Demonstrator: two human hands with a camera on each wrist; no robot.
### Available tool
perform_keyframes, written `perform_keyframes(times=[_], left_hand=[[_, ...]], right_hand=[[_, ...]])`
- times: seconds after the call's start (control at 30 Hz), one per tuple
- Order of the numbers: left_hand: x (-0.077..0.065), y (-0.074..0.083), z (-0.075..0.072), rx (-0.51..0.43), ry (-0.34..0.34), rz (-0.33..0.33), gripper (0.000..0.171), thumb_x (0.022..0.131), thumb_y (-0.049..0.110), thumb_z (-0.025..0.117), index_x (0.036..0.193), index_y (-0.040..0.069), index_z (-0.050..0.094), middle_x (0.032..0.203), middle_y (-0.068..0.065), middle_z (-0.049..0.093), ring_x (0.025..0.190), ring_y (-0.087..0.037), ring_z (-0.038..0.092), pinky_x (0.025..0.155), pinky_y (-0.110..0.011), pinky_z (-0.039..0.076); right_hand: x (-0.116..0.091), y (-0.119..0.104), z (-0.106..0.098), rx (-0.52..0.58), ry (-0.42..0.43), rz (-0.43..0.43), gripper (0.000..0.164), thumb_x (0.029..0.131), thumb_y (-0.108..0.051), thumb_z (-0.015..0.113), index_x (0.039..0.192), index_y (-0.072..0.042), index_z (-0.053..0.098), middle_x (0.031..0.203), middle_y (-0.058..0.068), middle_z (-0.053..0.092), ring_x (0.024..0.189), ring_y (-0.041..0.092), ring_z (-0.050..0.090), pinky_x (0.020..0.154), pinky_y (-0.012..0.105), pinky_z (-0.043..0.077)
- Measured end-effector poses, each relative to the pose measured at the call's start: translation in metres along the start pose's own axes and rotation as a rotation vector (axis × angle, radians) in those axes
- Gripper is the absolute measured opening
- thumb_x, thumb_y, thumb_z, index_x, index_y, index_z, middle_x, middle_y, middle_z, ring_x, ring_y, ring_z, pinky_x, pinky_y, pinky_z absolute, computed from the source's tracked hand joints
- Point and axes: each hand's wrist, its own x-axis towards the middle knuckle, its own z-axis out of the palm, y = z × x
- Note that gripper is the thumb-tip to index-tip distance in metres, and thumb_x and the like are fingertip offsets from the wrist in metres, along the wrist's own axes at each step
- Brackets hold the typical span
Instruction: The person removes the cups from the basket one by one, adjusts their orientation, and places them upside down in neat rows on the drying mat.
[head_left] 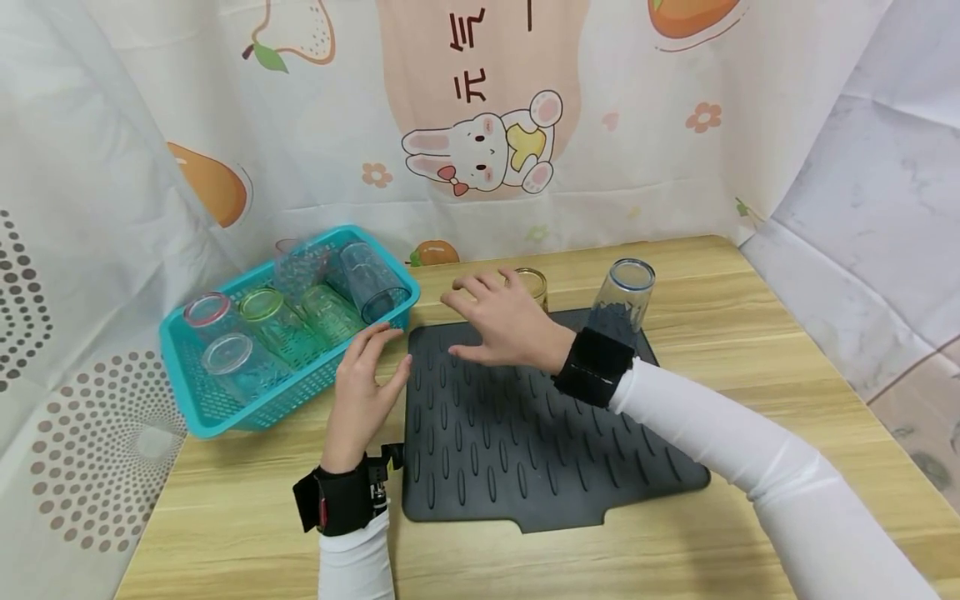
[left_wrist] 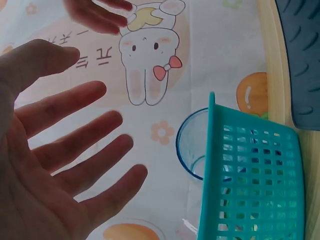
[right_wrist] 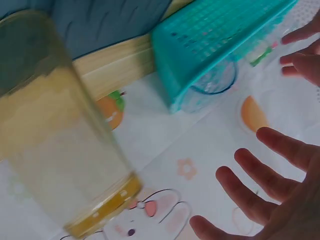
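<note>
My left hand (head_left: pixel 363 400) hovers by the right side of a turquoise basket (head_left: pixel 292 392), its fingers spread and holding nothing. Over a dark ribbed mat (head_left: pixel 510 442), my right hand (head_left: pixel 510 321) reaches out with loosely spread fingers, also holding nothing. Just beyond it an amber glass (head_left: pixel 534 283) stands on the far part of the mat, partly hidden by that hand. The right wrist view shows this amber glass (right_wrist: pixel 75 150) close up, apart from the fingers, with its thick yellow base upward. A clear glass with a blue edge (head_left: pixel 621 296) stands to the right.
Several glasses lie in the basket, among them a green one (head_left: pixel 273 321), a dark blue one (head_left: pixel 371 275) and a clear one (head_left: pixel 236 362). Wood-patterned table (head_left: pixel 750 333) surrounds the mat. A printed curtain (head_left: pixel 637 167) hangs behind.
</note>
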Motion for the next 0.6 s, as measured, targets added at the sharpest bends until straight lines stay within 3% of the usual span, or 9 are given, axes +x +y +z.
perform_keyframes(times=[0.03, 0.1, 0.2, 0.27, 0.4, 0.6], left_hand=[[-0.002, -0.007, 0.002, -0.006, 0.003, -0.009, 0.034, 0.097, 0.019, 0.062, 0.129, 0.007, 0.059, 0.136, -0.019, 0.048, 0.124, -0.034, 0.047, 0.100, -0.042, 0.042], [-0.010, -0.039, 0.016, 0.083, 0.035, -0.001, 0.040, 0.097, 0.026, 0.062, 0.133, 0.011, 0.056, 0.141, -0.016, 0.044, 0.128, -0.030, 0.044, 0.103, -0.038, 0.040], [-0.016, -0.066, 0.026, 0.174, 0.102, -0.073, 0.051, 0.092, 0.022, 0.069, 0.139, 0.015, 0.052, 0.146, -0.011, 0.039, 0.131, -0.030, 0.041, 0.105, -0.040, 0.037], [-0.023, -0.094, 0.041, 0.267, 0.181, -0.104, 0.061, 0.091, 0.030, 0.069, 0.146, 0.025, 0.043, 0.151, -0.002, 0.033, 0.135, -0.023, 0.037, 0.107, -0.036, 0.033], [-0.026, -0.103, 0.050, 0.287, 0.279, -0.195, 0.074, 0.088, 0.029, 0.073, 0.150, 0.030, 0.034, 0.153, -0.001, 0.030, 0.137, -0.024, 0.033, 0.109, -0.039, 0.030], [-0.020, -0.100, 0.055, 0.294, 0.294, -0.223, 0.078, 0.087, 0.027, 0.074, 0.152, 0.029, 0.031, 0.152, -0.009, 0.029, 0.140, -0.028, 0.026, 0.112, -0.043, 0.023]], right_hand=[[-0.001, -0.003, -0.001, 0.005, 0.003, -0.008, 0.066, 0.084, -0.059, 0.064, 0.132, -0.015, 0.058, 0.130, 0.010, 0.054, 0.118, 0.030, 0.051, 0.101, 0.060, 0.035], [-0.005, -0.008, -0.003, 0.010, 0.019, -0.029, 0.066, 0.084, -0.059, 0.065, 0.132, -0.015, 0.058, 0.129, 0.010, 0.054, 0.118, 0.030, 0.050, 0.101, 0.060, 0.034], [-0.012, -0.015, -0.006, 0.018, 0.063, -0.064, 0.065, 0.083, -0.058, 0.066, 0.131, -0.014, 0.058, 0.128, 0.010, 0.054, 0.117, 0.030, 0.051, 0.101, 0.059, 0.035], [-0.019, -0.020, -0.006, 0.018, 0.092, -0.083, 0.065, 0.083, -0.058, 0.066, 0.130, -0.014, 0.059, 0.127, 0.010, 0.055, 0.115, 0.030, 0.052, 0.100, 0.059, 0.037], [-0.035, -0.026, -0.004, 0.027, 0.105, -0.097, 0.063, 0.084, -0.057, 0.066, 0.130, -0.015, 0.059, 0.127, 0.010, 0.055, 0.114, 0.029, 0.053, 0.098, 0.058, 0.040], [-0.059, -0.033, -0.002, 0.057, 0.069, -0.094, 0.058, 0.084, -0.049, 0.070, 0.130, -0.015, 0.059, 0.128, 0.010, 0.055, 0.114, 0.028, 0.053, 0.096, 0.054, 0.042]])
